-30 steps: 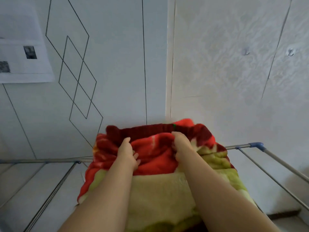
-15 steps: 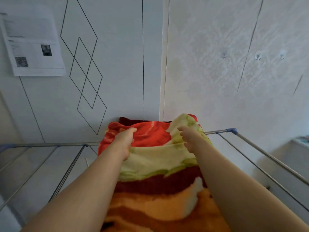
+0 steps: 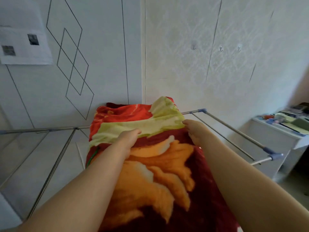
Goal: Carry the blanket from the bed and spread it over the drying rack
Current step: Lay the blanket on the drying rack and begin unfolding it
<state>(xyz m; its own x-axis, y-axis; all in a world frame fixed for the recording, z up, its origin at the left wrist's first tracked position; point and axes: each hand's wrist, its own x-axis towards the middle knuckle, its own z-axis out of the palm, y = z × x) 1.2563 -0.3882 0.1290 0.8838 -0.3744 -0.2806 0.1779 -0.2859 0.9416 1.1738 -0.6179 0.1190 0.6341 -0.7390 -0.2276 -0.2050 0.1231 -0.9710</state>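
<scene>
Fleece blanket (image 3: 160, 164), red, orange and pale green, lies lengthwise across the middle of the metal drying rack (image 3: 234, 129), its far end bunched near the wall corner. Left hand (image 3: 128, 139) rests on the blanket's middle with fingers curled into the pale green fold; right hand (image 3: 194, 129) pinches the right edge of that fold. Bare rack rails show either side; a cluttered white cabinet (image 3: 282, 136) stands right.

Off to my left I see a printed paper sheet (image 3: 23, 46) on the wall beside black diamond line art (image 3: 68, 64), three small hooks (image 3: 221, 48) (blurry) ahead, and a cluttered white cabinet (image 3: 274, 138) at right.
</scene>
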